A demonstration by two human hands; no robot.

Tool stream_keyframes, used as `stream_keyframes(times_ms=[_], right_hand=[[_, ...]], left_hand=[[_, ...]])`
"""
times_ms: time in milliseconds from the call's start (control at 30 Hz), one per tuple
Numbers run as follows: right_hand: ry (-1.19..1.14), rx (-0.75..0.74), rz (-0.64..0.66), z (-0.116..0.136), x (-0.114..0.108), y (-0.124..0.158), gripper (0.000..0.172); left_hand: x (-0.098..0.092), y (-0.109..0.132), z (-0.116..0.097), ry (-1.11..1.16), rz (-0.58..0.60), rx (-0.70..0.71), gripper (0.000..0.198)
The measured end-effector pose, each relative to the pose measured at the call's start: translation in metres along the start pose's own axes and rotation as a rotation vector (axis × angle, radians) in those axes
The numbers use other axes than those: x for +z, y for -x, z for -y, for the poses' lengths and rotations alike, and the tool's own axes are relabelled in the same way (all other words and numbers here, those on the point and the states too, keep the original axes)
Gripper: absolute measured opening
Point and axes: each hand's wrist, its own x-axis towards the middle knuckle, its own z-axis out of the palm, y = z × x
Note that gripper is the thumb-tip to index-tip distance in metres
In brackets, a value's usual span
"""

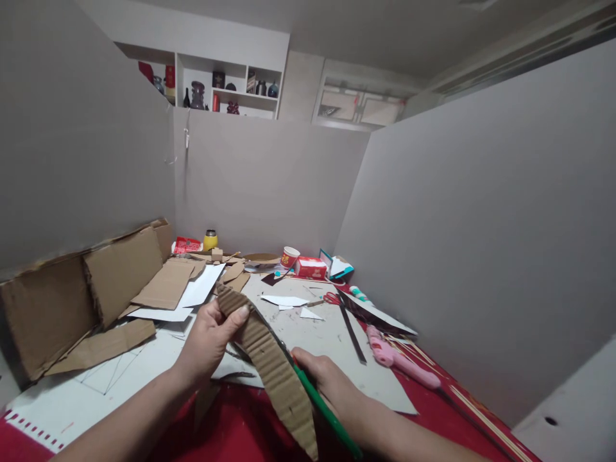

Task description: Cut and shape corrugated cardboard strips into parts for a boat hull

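Near the middle of the view, my left hand (214, 330) pinches the upper end of a curved strip of corrugated cardboard (272, 362), thumb on its ribbed face. The strip hangs in the air, slanting down towards the front edge of the table. My right hand (327, 382) is closed round green-handled scissors (320, 407), close against the strip's right edge. Their blades are mostly hidden behind the cardboard. Beneath both hands lies a pale grey board (380, 385) on the red tabletop (418, 427).
Cardboard sheets (122, 269) lean along the left partition. White paper scraps (283, 300), red-handled scissors (332, 298) and a dark strip (353, 333) lie beyond my hands. To the right are a pink glue gun (402, 362) and thin sticks (486, 420). A paper cup (289, 256) stands at the back.
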Motion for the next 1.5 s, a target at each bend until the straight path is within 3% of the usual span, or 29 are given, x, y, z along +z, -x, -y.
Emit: stream_keyframes(times_ms=[333, 633, 833, 1167, 1500], right_hand=[[-0.184, 0.002, 0.003, -0.005, 0.003, 0.005, 0.030], [0.015, 0.012, -0.012, 0.002, -0.002, 0.002, 0.021], [-0.036, 0.013, -0.013, -0.004, 0.000, 0.000, 0.027], [-0.135, -0.007, 0.005, -0.005, 0.002, 0.002, 0.021], [-0.166, -0.001, -0.015, -0.008, 0.005, 0.002, 0.025]], left_hand=[[0.002, 0.000, 0.003, 0.007, 0.014, -0.013, 0.032], [0.006, 0.004, 0.000, 0.021, 0.046, -0.050, 0.032], [0.009, 0.003, -0.001, 0.015, 0.043, -0.072, 0.034], [0.011, 0.004, 0.004, -0.002, -0.040, -0.055, 0.042], [0.008, 0.001, 0.006, 0.045, -0.001, -0.099, 0.038]])
